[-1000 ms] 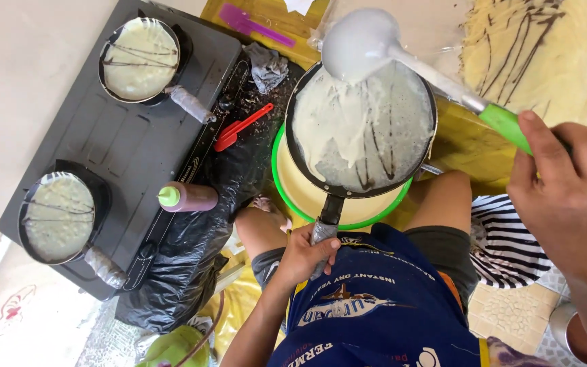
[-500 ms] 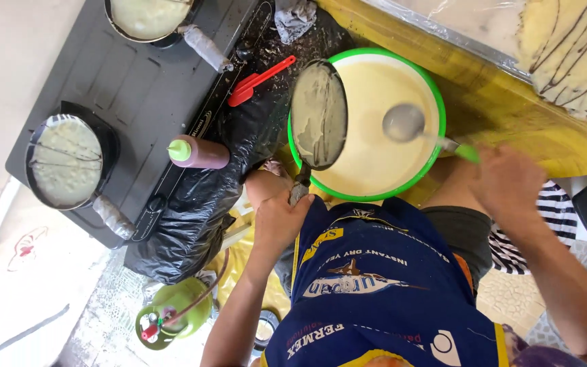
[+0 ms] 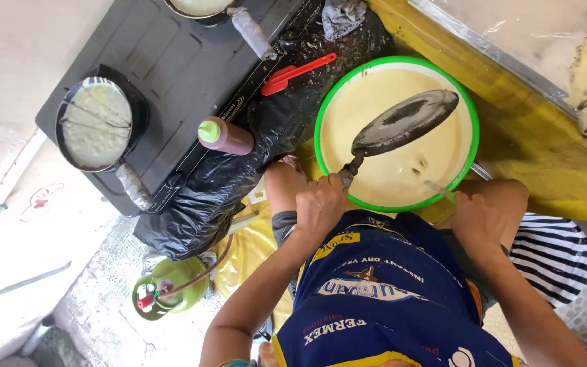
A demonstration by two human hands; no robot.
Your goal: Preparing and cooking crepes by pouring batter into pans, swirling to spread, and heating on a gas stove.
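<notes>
Batter fills the round green-rimmed basin (image 3: 467, 109), pale and smooth, and the small black frying pan (image 3: 405, 122) hangs tilted above it, underside showing, probably so drips fall back in. The left hand (image 3: 319, 207) is clenched round the pan's handle at the basin's seven o'clock edge. The right hand (image 3: 478, 216), at five o'clock, closes on a thin ladle handle (image 3: 439, 191) dipping into the batter. At nine o'clock sits a black two-burner stove (image 3: 171, 75) carrying a batter-coated pan (image 3: 96, 124), beside it a green-capped squeeze bottle (image 3: 225, 136).
</notes>
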